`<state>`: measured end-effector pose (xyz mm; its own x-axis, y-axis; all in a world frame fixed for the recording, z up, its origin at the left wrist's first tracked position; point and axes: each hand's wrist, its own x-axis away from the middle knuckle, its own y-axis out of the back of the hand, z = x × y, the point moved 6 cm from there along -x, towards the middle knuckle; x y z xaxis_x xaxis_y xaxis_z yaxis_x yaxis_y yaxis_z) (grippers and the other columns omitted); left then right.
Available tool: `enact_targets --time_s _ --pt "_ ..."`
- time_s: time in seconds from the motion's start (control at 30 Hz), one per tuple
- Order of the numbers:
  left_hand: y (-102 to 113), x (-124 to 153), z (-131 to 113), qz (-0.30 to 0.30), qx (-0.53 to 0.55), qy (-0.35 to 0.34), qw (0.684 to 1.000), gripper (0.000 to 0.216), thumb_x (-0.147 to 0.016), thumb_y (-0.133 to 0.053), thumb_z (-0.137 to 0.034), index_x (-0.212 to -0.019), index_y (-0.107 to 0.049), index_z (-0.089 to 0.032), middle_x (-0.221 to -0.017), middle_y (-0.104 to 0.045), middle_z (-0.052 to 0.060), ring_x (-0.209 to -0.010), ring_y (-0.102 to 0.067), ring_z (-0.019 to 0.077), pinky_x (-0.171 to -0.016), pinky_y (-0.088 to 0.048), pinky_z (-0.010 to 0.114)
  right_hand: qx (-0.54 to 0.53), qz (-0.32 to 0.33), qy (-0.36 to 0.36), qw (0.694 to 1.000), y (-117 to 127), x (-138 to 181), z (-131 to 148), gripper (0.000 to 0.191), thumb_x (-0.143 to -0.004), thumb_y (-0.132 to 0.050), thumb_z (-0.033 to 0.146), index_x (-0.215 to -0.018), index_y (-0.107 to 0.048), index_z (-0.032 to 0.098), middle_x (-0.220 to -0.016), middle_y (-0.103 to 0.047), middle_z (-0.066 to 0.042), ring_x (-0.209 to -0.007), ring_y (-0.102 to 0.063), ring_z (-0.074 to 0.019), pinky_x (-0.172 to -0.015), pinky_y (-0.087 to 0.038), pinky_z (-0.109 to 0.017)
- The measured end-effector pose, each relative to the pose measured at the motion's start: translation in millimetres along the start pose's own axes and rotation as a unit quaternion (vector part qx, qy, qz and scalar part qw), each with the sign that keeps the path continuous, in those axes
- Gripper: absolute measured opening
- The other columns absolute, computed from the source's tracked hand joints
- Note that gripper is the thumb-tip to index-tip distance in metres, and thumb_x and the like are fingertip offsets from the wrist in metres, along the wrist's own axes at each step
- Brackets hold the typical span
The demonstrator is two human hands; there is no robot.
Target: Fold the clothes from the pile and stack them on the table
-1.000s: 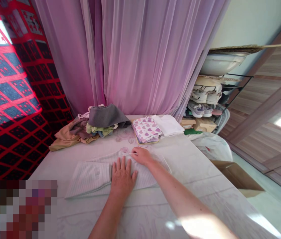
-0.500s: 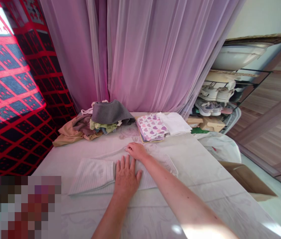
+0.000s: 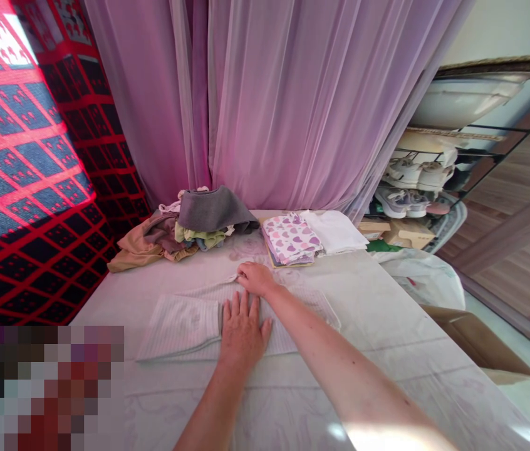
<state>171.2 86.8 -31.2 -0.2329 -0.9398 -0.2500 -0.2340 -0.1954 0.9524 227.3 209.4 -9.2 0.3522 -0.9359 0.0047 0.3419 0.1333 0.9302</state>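
Note:
A white ribbed garment (image 3: 180, 322) lies spread flat on the pale table (image 3: 387, 326). My left hand (image 3: 242, 326) rests palm down on the middle of it, fingers stretched out and flat. My right hand (image 3: 255, 277) reaches past it to the garment's far edge, fingers curled and pinching the cloth there.
A heap of unfolded clothes (image 3: 185, 228), grey and tan on top, sits at the back left. Folded stacks, one with a heart print (image 3: 292, 238) and one white (image 3: 335, 230), lie at the back. Pink curtains (image 3: 269, 100) hang behind. A shoe rack (image 3: 415, 181) and cardboard box (image 3: 476, 341) stand right.
The view has drifted slightly left and down. Both hands stay on the garment; the right hand has crept a little along its far edge.

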Motion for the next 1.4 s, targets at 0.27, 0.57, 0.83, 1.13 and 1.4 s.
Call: enact_targets --time_s 0.27,0.57,0.83,1.13,1.4 --pt "-2.2 0.2 1.3 0.002 0.012 0.002 1.0 0.057 -0.091 -0.041 -0.048 -0.139 -0.049 -0.018 -0.148 -0.043 0.014 -0.137 -0.034 0.0358 -0.113 -0.022 0.057 -0.03 -0.001 0.005 1.0 -0.8 4.1 -8.3 0.023 -0.089 -0.055 0.039 -0.093 -0.068 0.021 -0.091 -0.069 -0.002 -0.082 -0.059 -0.0143 -0.072 -0.039 -0.023" --pt "2.7 -0.2 2.0 -0.001 0.013 -0.004 1.0 0.055 -0.092 -0.042 -0.047 -0.136 -0.051 -0.017 -0.147 -0.045 0.015 -0.136 -0.036 0.036 -0.112 -0.024 0.057 -0.034 0.062 -0.027 0.997 36.0 55.1 -80.1 0.026 -0.085 -0.056 0.033 -0.068 -0.066 0.017 -0.067 -0.062 0.001 -0.066 -0.052 -0.0134 -0.059 -0.032 -0.022" --pt "-0.4 10.9 -42.6 0.047 0.079 -0.149 0.985 0.05 -0.094 -0.041 -0.044 -0.139 -0.047 -0.024 -0.15 -0.042 0.007 -0.14 -0.034 0.0279 -0.114 -0.028 0.051 -0.058 0.039 -0.051 0.996 34.1 72.7 -92.1 0.017 -0.077 -0.066 0.035 -0.079 -0.067 0.018 -0.076 -0.063 0.001 -0.073 -0.053 -0.0147 -0.064 -0.034 -0.024" --pt "-8.5 19.1 -52.1 0.074 0.083 -0.212 0.971 0.059 -0.09 -0.045 -0.056 -0.143 -0.041 -0.031 -0.151 -0.04 0.005 -0.14 -0.032 0.0287 -0.115 -0.023 0.055 -0.106 0.088 -0.078 0.987 41.7 72.9 -119.9 0.04 -0.086 -0.048 0.042 -0.057 -0.061 0.018 -0.053 -0.049 0.004 -0.057 -0.043 -0.0121 -0.057 -0.036 -0.024" --pt "-7.0 19.1 -52.6 0.053 0.077 -0.216 0.972 0.044 -0.096 -0.041 -0.045 -0.14 -0.043 -0.042 -0.15 -0.042 0.003 -0.138 -0.035 0.0277 -0.113 -0.025 0.055 -0.133 0.163 -0.081 0.974 38.1 77.4 -115.8 0.017 -0.074 -0.062 0.025 -0.083 -0.075 0.018 -0.074 -0.069 0.002 -0.064 -0.054 -0.0114 -0.059 -0.04 -0.02"
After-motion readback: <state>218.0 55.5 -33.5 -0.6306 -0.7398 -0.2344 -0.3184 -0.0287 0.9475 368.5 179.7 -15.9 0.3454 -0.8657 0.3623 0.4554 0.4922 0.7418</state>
